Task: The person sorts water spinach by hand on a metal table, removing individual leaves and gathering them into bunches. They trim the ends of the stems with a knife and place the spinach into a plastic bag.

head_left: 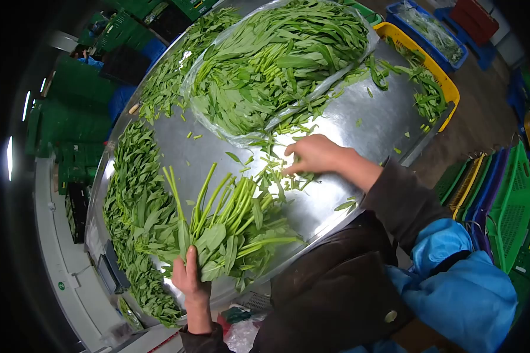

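Note:
My left hand (189, 275) is wrapped round the leafy end of a bunch of water spinach (224, 212). The pale green stems fan upward and lean right over the metal table. Farther right, my right hand (319, 154) reaches down to the tabletop, its fingers curled about cut stem pieces (300, 165). More short stem bits and loose leaves lie around those fingertips. Just beyond them is a large clear plastic bag (241, 141) heaped with the same greens. Part of my right hand's grip is hidden by its own fingers.
A long pile of greens (132, 200) runs along the left side of the metal table (174, 141). At the right edge stands a yellow crate (450, 88) with greens, a blue crate (462, 56) behind it. Stacked green crates (509, 206) stand on the floor at right.

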The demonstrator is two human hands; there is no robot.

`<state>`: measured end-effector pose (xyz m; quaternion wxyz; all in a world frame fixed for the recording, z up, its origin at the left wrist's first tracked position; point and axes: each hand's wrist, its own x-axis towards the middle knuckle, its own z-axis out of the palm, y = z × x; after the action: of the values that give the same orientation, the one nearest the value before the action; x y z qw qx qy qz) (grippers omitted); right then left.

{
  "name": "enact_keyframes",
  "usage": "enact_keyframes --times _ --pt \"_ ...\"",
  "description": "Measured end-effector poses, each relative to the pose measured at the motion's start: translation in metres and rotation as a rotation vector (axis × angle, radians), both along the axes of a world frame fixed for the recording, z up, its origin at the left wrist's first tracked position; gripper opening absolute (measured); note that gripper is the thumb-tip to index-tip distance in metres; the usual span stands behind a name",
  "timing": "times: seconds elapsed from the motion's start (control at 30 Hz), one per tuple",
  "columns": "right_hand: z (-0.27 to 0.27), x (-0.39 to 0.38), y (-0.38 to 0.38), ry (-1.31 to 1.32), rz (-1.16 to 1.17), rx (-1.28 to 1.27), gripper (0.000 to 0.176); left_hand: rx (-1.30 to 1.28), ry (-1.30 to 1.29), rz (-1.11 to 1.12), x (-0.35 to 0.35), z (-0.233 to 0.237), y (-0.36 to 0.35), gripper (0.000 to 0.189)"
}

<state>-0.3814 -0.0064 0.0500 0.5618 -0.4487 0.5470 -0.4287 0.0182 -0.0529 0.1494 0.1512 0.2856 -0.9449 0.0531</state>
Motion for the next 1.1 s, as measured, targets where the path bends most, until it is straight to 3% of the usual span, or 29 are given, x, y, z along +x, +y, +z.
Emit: enact_keyframes --times 0.1,0.13,0.17,0.27,0.33,0.37,0.4,0.43,0.5,0.57,0.6,0.63,0.67,0.77,0.83,0.9,0.97,1.03,1.07,1.1 --pt "0.01 0.028 -0.007 -0.159 -0.101 -0.239 0.079 0.025 0.099 -0.02 -0.014 0.0 -0.002 0.066" --pt "0.013 0.041 -0.009 -0.506 -0.07 -0.242 0.088 0.033 0.169 -0.081 -0.022 -0.002 -0.005 0.07" --pt "0.011 0.056 -0.016 -0.407 -0.025 -0.2 0.088 0.035 0.163 -0.087 -0.022 -0.005 -0.005 0.07" --pt "0.015 0.077 -0.017 -0.477 -0.067 -0.116 0.078 0.233 0.197 0.04 -0.023 -0.014 -0.003 0.075" --pt "0.018 0.058 -0.014 -0.543 -0.219 0.247 0.069 0.218 0.228 0.083 -0.026 -0.014 0.003 0.076" --pt "0.021 0.048 -0.013 -0.662 -0.411 0.278 0.058 0.21 0.245 0.106 -0.025 -0.015 0.005 0.077" --pt "0.008 0.03 -0.012 -0.769 -0.512 0.181 0.053 0.401 0.324 0.183 -0.019 -0.019 0.008 0.08" --pt "-0.001 0.014 -0.008 -0.869 -0.51 0.145 0.051 0.403 0.327 0.184 -0.018 -0.02 0.008 0.08" --pt "-0.008 -0.002 -0.012 0.132 -0.083 0.086 0.059 0.341 0.324 0.226 -0.017 -0.022 0.008 0.08" --pt "-0.006 0.018 -0.003 0.068 0.084 0.074 0.073 0.424 0.374 0.238 -0.023 -0.022 0.009 0.081" --pt "0.01 0.027 -0.001 -0.172 0.2 0.153 0.083 0.404 0.385 0.224 -0.026 -0.023 0.008 0.082" --pt "0.035 0.043 0.003 -0.183 0.269 0.161 0.074 0.383 0.393 0.209 -0.028 -0.023 0.008 0.083" --pt "0.011 0.065 -0.006 0.155 0.229 -0.06 0.077 0.383 0.388 0.203 -0.029 -0.022 0.007 0.083" --pt "0.019 0.072 -0.003 -0.16 0.129 -0.033 0.061 0.385 0.376 0.219 -0.032 -0.024 0.006 0.085" --pt "0.025 0.042 -0.006 -0.014 0.117 0.102 0.044 0.281 0.3 0.212 -0.024 -0.024 0.008 0.085" --pt "0.009 0.002 -0.003 -0.269 -0.281 0.122 0.03 0.282 0.305 0.254 -0.019 -0.023 0.01 0.084" --pt "-0.009 -0.02 -0.001 -0.527 -0.384 0.139 0.021 0.34 0.37 0.27 -0.015 -0.025 0.01 0.084" --pt "-0.002 -0.02 -0.002 0.291 -0.02 -0.064 0.029 0.328 0.382 0.277 -0.017 -0.028 0.01 0.083" --pt "0.0 -0.015 -0.004 0.819 0.306 0.167 0.046 0.261 0.325 0.252 -0.017 -0.028 0.009 0.083" --pt "0.005 0.002 0.007 0.926 0.164 0.026 0.066 0.194 0.264 0.223 -0.017 -0.028 0.008 0.083"
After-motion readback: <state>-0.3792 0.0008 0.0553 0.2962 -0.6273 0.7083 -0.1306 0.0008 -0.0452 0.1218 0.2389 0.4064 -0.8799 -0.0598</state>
